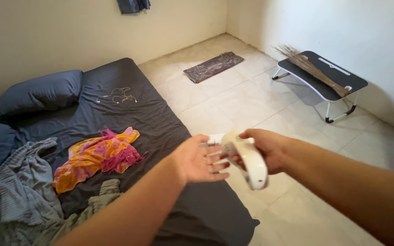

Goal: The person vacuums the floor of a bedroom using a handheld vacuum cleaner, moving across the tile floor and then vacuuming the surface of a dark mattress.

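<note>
Holding a white plastic handheld tool with short metal prongs (245,157) over the edge of a low mattress in a dark grey sheet (160,118), the person's right hand (265,148) has its fingers wrapped round the curved handle, while the left hand (199,159) lies palm-up with fingers spread and empty, the prongs touching or just off its palm; which cannot be told. The prongs could prick or scrape that palm if pressed harder. The tool, if it slipped from the one-handed grip, would likely strike the pale tiled floor (251,95). An orange and pink patterned cloth (96,157) and a grey ribbed garment (21,191) lie crumpled on the bed, well apart.
</note>
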